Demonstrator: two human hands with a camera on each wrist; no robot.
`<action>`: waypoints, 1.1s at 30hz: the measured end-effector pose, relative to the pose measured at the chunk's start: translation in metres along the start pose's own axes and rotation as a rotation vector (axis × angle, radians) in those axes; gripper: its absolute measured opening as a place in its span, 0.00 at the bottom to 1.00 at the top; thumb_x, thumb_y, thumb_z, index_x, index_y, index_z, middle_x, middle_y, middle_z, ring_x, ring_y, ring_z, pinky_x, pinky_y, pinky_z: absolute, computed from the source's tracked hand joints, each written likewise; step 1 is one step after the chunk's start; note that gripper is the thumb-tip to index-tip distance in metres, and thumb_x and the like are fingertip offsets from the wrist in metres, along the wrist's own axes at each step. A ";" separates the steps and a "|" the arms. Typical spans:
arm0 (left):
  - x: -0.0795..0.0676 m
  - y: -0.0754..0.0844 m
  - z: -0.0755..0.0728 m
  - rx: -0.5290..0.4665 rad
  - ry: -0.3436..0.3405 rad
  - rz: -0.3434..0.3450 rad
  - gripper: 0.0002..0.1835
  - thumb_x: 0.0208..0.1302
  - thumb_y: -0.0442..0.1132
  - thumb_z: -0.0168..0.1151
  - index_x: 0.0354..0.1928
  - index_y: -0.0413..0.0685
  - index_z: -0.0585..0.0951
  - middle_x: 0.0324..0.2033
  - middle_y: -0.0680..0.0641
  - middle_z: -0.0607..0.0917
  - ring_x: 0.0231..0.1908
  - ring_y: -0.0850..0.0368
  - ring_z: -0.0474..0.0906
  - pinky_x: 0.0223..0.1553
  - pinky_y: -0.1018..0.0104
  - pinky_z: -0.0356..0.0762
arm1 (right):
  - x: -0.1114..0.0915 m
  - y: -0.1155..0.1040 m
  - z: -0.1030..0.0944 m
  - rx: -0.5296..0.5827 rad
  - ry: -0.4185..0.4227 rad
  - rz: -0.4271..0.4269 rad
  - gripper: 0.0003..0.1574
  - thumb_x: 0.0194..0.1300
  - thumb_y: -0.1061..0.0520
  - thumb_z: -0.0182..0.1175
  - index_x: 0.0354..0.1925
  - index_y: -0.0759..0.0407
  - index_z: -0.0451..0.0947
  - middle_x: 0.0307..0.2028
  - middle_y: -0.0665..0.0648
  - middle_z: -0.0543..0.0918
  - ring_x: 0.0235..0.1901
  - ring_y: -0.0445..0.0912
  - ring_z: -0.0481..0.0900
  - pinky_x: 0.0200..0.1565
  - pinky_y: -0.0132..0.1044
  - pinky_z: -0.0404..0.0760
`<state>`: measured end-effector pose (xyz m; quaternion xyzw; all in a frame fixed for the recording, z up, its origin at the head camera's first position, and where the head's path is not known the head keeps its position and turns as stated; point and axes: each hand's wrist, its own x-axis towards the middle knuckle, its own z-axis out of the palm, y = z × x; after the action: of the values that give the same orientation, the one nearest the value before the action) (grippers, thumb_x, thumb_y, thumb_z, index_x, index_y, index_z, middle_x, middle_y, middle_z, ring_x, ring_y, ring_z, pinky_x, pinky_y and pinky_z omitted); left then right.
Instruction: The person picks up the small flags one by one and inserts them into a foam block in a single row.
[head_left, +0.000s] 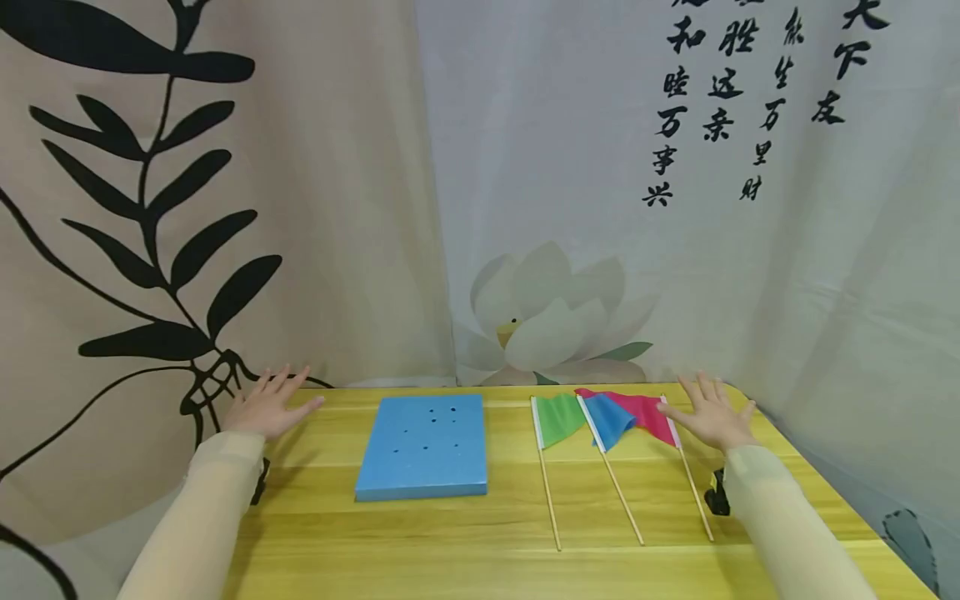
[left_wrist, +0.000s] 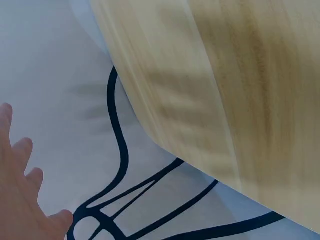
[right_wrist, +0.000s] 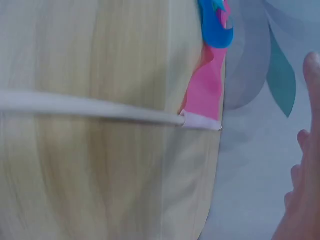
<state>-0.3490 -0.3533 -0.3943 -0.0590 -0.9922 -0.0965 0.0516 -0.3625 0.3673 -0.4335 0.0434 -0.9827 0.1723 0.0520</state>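
blue perforated slab (head_left: 422,467), rippled flags (head_left: 609,422) between hands (head_left: 264,407) (head_left: 712,421)

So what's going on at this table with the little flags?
A person is holding nothing right now. Their left grip is open, left of a blue block with small holes; the right grip, also open, is near the pink flag. That flag, the green flag and the blue flag lie on the table.
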 end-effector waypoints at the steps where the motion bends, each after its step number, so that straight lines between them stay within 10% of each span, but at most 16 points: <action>1: 0.001 0.000 0.000 0.003 -0.001 0.003 0.50 0.64 0.76 0.38 0.78 0.53 0.46 0.73 0.31 0.44 0.70 0.28 0.33 0.60 0.23 0.29 | 0.000 -0.002 0.000 -0.001 0.001 -0.004 0.62 0.63 0.21 0.43 0.77 0.58 0.41 0.73 0.74 0.35 0.69 0.74 0.30 0.48 0.80 0.16; 7: 0.004 0.003 0.001 -0.067 -0.017 0.015 0.48 0.66 0.74 0.37 0.78 0.54 0.44 0.73 0.32 0.43 0.70 0.27 0.35 0.58 0.21 0.36 | 0.004 -0.035 0.003 0.043 -0.001 -0.079 0.57 0.67 0.27 0.47 0.77 0.60 0.42 0.73 0.73 0.39 0.70 0.71 0.33 0.53 0.82 0.28; 15: 0.002 0.025 0.016 -0.554 -0.088 0.042 0.43 0.72 0.65 0.43 0.78 0.56 0.40 0.74 0.33 0.39 0.69 0.26 0.36 0.58 0.21 0.42 | 0.010 -0.080 0.021 0.111 0.066 -0.205 0.51 0.69 0.33 0.51 0.77 0.57 0.46 0.73 0.71 0.45 0.70 0.72 0.42 0.56 0.81 0.39; 23: -0.007 0.040 0.043 -0.756 -0.120 -0.028 0.41 0.71 0.66 0.41 0.78 0.59 0.43 0.75 0.37 0.45 0.71 0.32 0.44 0.63 0.29 0.47 | 0.007 -0.116 0.050 0.355 0.023 -0.249 0.50 0.70 0.39 0.55 0.76 0.63 0.47 0.71 0.72 0.52 0.68 0.70 0.51 0.62 0.71 0.55; 33: -0.015 0.048 0.086 -1.149 -0.103 -0.073 0.37 0.73 0.51 0.54 0.76 0.44 0.53 0.72 0.36 0.54 0.68 0.38 0.58 0.65 0.48 0.63 | -0.002 -0.164 0.076 0.532 -0.071 -0.158 0.34 0.68 0.50 0.61 0.64 0.69 0.70 0.46 0.61 0.81 0.41 0.54 0.80 0.37 0.45 0.80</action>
<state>-0.3362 -0.2909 -0.4709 -0.0481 -0.7834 -0.6184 -0.0406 -0.3507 0.1879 -0.4502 0.1378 -0.8978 0.4180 0.0177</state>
